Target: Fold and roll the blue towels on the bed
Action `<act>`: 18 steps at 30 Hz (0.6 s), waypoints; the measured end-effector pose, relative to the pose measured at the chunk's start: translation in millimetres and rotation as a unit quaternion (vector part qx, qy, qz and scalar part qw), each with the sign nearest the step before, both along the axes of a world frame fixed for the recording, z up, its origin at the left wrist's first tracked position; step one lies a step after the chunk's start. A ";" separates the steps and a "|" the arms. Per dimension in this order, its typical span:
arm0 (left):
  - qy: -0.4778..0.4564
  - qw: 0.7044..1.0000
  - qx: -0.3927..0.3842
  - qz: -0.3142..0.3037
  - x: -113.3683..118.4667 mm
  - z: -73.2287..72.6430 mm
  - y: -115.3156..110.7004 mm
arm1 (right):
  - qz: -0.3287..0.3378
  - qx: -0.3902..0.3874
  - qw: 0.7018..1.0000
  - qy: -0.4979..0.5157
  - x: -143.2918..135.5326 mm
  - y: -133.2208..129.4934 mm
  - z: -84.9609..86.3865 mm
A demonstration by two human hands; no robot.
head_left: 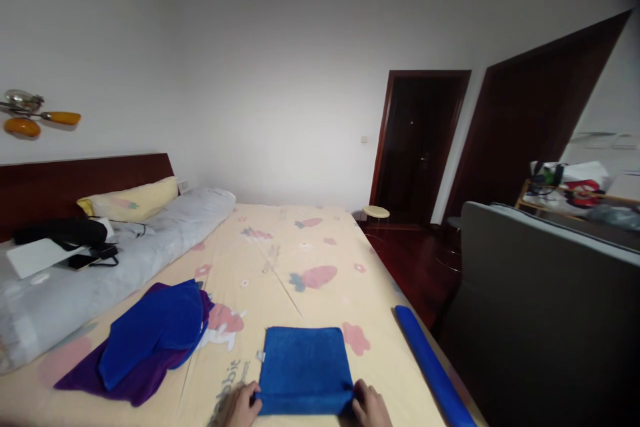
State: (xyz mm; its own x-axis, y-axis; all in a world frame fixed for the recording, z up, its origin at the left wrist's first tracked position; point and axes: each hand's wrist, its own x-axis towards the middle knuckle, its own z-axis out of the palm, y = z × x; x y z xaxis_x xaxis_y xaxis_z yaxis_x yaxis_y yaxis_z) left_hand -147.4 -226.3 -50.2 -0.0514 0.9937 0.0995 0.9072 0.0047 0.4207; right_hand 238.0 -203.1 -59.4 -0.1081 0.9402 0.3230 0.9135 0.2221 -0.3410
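Note:
A blue towel (306,361) lies flat on the bed in front of me, its near edge turned over into a narrow fold and a small white tag at its left side. My left hand (243,407) pinches the left end of that fold. At the right end, my right hand (370,405) has its fingers closed on the same fold. To the left lies a loose pile with a blue cloth (155,327) over a purple cloth (131,380). A long blue roll of cloth (433,367) rests along the bed's right edge.
The bed (280,267) has a cream sheet with carrot and rabbit prints. A grey rolled quilt (170,227), a yellow pillow (135,200), a black bag (65,232) and a phone (83,261) are at the left. On the right stand a dark grey panel (540,307) and a stool (376,212).

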 end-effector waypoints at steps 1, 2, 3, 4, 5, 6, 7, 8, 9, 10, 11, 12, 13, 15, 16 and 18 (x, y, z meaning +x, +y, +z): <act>0.009 1.000 0.004 0.022 1.6 -2.9 4.0 | -0.014 0.007 1.000 -0.005 -2.1 4.0 0.2; 0.029 0.999 0.018 0.039 4.3 -7.4 7.2 | -0.020 0.019 1.000 -0.011 -5.9 7.1 -2.3; 0.054 0.997 0.042 0.048 8.8 -13.5 9.4 | -0.023 0.042 0.999 -0.022 -11.7 9.1 -7.2; 0.080 0.993 0.073 0.046 15.4 -21.2 10.6 | -0.013 0.081 0.996 -0.038 -20.0 10.1 -13.8; 0.103 0.988 0.107 0.031 24.4 -30.0 10.9 | 0.011 0.131 0.990 -0.058 -30.9 10.0 -21.3; 0.122 0.983 0.140 -0.006 35.5 -39.4 10.7 | 0.047 0.184 0.979 -0.079 -43.9 9.0 -28.9; 0.133 0.975 0.168 -0.062 48.2 -48.8 10.0 | 0.088 0.232 0.964 -0.099 -58.4 7.2 -35.6; 0.141 0.964 0.191 -0.119 61.3 -57.4 9.2 | 0.126 0.266 0.949 -0.112 -73.2 5.2 -41.1; 0.148 0.954 0.205 -0.162 73.6 -64.5 8.4 | 0.152 0.284 0.939 -0.116 -86.8 3.2 -45.0; 0.153 0.947 0.209 -0.189 83.9 -69.8 7.8 | 0.165 0.293 0.935 -0.116 -97.9 1.5 -47.3; 0.156 0.947 0.200 -0.199 90.8 -72.9 7.4 | 0.166 0.297 0.933 -0.115 -105.2 0.3 -48.4; 0.156 0.950 0.181 -0.200 93.7 -73.9 7.1 | 0.165 0.301 0.932 -0.117 -108.0 -0.4 -48.8; 0.154 0.955 0.156 -0.200 92.2 -73.2 6.6 | 0.165 0.302 0.931 -0.125 -106.0 -0.7 -49.1; 0.147 0.960 0.106 -0.212 77.5 -68.3 4.7 | 0.164 0.292 0.930 -0.152 -89.5 -1.4 -51.6; 0.143 0.962 0.086 -0.216 65.9 -65.5 2.8 | 0.156 0.282 0.933 -0.163 -77.0 -2.4 -54.3; 0.136 0.969 0.058 -0.200 40.0 -61.6 -2.9 | 0.108 0.254 0.947 -0.165 -49.2 -6.1 -61.9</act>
